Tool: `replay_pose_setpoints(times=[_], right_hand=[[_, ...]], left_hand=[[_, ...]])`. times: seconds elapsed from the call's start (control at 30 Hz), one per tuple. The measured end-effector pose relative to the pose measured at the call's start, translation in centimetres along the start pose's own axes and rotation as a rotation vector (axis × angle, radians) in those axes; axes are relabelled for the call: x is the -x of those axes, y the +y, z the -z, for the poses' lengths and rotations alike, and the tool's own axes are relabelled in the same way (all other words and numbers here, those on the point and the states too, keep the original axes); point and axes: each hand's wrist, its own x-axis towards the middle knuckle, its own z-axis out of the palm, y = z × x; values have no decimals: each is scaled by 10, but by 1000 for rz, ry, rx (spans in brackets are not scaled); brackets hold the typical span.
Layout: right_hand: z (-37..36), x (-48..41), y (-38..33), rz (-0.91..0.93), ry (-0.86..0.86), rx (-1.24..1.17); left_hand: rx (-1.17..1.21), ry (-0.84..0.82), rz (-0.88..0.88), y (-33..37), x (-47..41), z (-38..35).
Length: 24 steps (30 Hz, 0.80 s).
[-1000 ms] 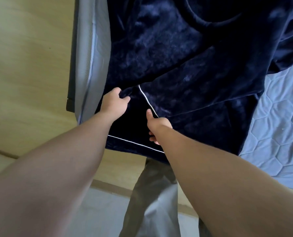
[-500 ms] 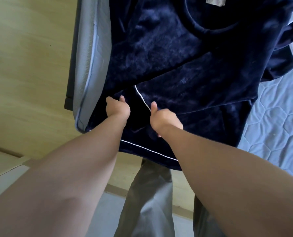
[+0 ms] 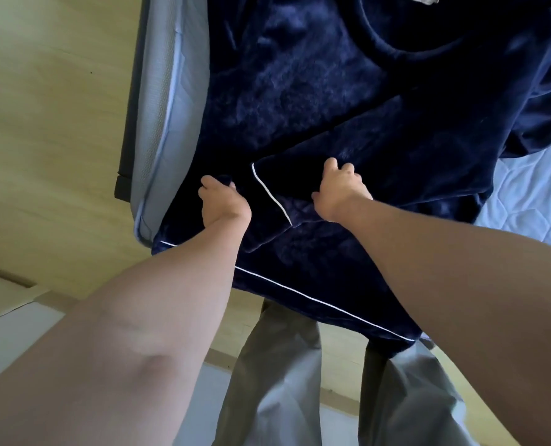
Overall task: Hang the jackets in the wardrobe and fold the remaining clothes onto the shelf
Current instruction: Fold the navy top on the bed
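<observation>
A dark navy velvet top [image 3: 316, 98] with thin white piping lies spread on the bed, its hem hanging over the near edge. Its neck opening and a white label sit at the top of the view. My left hand [image 3: 224, 202] grips a bunch of the fabric near the bed's left corner. My right hand [image 3: 340, 189] holds the piped sleeve cuff, which is folded across the body of the top, fingers curled over the cloth.
The light blue quilted mattress [image 3: 531, 191] shows at the right, with its grey-blue side [image 3: 168, 101] on the left. Pale wooden floor [image 3: 52, 130] lies left of the bed. My grey trousers [image 3: 277, 381] are below the hem.
My right hand has moved right and up, carrying the sleeve cuff further over the top. My left hand has shifted slightly and keeps its grip on the fabric.
</observation>
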Motion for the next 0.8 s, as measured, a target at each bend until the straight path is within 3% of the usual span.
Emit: replay_pose_setpoints(times=[0.13, 0.37, 0.6, 0.8], right_hand=[[18, -3, -6, -3, -1, 38], [63, -30, -48, 92, 137, -224], [95, -69, -99, 204, 181, -434], [88, -98, -123, 139, -9, -495]], left_hand=[[-116, 45, -14, 30, -17, 21], [216, 41, -204, 112, -83, 67], [515, -194, -148, 192, -131, 95], [694, -573, -53, 214, -154, 108]])
